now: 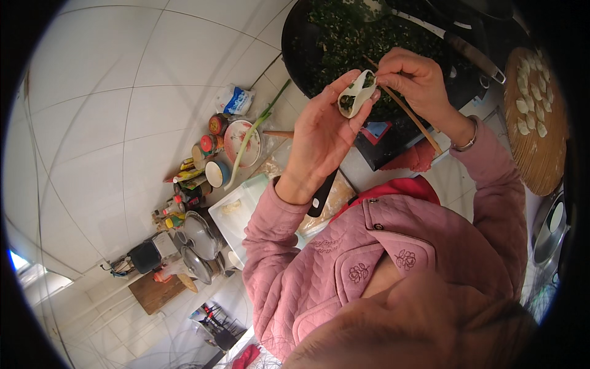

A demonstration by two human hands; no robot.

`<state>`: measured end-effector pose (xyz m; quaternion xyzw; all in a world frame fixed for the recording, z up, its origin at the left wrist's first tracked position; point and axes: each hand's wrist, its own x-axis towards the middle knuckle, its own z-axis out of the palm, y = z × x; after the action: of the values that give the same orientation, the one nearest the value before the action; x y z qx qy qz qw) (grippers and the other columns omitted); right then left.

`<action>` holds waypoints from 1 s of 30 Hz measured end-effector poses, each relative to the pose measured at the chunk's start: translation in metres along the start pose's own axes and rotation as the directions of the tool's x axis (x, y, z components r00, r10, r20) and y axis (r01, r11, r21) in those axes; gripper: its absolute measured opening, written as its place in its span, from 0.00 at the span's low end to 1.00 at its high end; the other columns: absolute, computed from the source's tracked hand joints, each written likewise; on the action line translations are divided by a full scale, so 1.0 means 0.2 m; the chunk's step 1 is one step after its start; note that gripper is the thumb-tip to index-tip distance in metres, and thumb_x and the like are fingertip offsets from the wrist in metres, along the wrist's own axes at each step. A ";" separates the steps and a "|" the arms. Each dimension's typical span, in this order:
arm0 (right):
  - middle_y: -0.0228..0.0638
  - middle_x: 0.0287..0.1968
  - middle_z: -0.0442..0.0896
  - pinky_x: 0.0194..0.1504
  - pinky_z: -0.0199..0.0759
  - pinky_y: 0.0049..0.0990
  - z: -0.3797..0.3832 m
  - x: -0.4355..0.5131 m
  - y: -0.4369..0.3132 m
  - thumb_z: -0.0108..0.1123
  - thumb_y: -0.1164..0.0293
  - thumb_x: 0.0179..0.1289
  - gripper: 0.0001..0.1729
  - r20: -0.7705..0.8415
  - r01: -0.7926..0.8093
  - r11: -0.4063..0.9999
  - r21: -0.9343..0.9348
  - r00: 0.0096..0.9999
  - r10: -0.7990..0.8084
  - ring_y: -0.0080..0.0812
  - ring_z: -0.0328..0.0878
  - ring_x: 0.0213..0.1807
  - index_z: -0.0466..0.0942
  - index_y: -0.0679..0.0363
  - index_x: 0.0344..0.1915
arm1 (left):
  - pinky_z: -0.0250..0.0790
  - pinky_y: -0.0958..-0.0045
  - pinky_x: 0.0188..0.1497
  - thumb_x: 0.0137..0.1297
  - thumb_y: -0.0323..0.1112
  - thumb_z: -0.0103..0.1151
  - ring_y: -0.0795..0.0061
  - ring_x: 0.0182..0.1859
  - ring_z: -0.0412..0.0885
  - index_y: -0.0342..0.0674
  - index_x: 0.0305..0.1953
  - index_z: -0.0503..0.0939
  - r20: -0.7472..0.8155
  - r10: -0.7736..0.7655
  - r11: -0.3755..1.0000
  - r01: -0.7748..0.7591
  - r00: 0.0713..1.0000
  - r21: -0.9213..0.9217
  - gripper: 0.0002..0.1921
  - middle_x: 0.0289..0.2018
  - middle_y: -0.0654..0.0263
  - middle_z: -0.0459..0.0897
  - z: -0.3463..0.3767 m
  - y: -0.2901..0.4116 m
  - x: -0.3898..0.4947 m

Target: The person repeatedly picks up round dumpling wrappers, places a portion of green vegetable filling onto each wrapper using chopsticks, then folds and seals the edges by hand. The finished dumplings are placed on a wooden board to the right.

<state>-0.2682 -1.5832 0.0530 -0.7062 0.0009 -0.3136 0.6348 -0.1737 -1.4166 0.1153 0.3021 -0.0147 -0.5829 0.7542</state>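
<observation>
Between my hands is a round dough wrapper (357, 95) with chopped green filling, folded together at its middle while both ends gape. My left hand (325, 124) cradles it from below, fingers and thumb on its sides. My right hand (412, 80) pinches its upper right edge between thumb and fingertips. Behind them lies a large dark pan (299, 50) full of chopped green filling (341, 32), with a metal spatula (424, 23) in it. A pair of wooden chopsticks (410, 113) rests below my right hand, across the pan's near side.
At the right, a round wooden board (530, 157) bears several shaped dumplings (530, 105). Left of the pan are a long green onion (246, 145), a patterned plate (230, 133), jars (217, 124) and a blue-rimmed cup (217, 174). A black handle (322, 196) juts out beneath my left wrist.
</observation>
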 end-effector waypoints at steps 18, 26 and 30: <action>0.30 0.34 0.74 0.33 0.65 0.17 -0.01 0.03 -0.01 0.64 0.81 0.51 0.08 0.057 0.171 0.985 -0.003 0.984 -0.171 0.21 0.72 0.34 0.79 0.65 0.34 | 0.60 0.65 0.64 0.68 0.43 0.43 0.47 0.62 0.62 0.26 0.60 0.57 -0.020 -0.002 0.997 0.004 1.000 0.078 0.28 0.57 0.46 0.63 0.00 -0.01 0.01; 0.32 0.31 0.76 0.32 0.66 0.18 -0.02 0.02 0.00 0.64 0.79 0.51 0.04 0.032 0.085 0.996 -0.005 0.996 -0.084 0.21 0.73 0.32 0.79 0.67 0.29 | 0.60 0.65 0.64 0.68 0.43 0.43 0.46 0.62 0.61 0.26 0.60 0.57 0.009 -0.020 0.999 0.020 1.000 0.043 0.28 0.57 0.46 0.63 0.00 -0.01 0.01; 0.32 0.31 0.75 0.33 0.66 0.20 -0.03 0.02 0.01 0.65 0.78 0.50 0.06 0.043 0.188 0.976 -0.105 0.982 -0.184 0.22 0.72 0.31 0.79 0.66 0.31 | 0.60 0.65 0.64 0.68 0.42 0.43 0.47 0.61 0.62 0.26 0.60 0.57 -0.009 -0.029 0.999 0.028 1.000 -0.028 0.27 0.56 0.47 0.64 -0.01 -0.02 0.01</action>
<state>-0.2673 -1.5902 0.0536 -0.7419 -0.0588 -0.3593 0.5630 -0.1747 -1.4187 0.1108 0.2943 0.0014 -0.5923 0.7500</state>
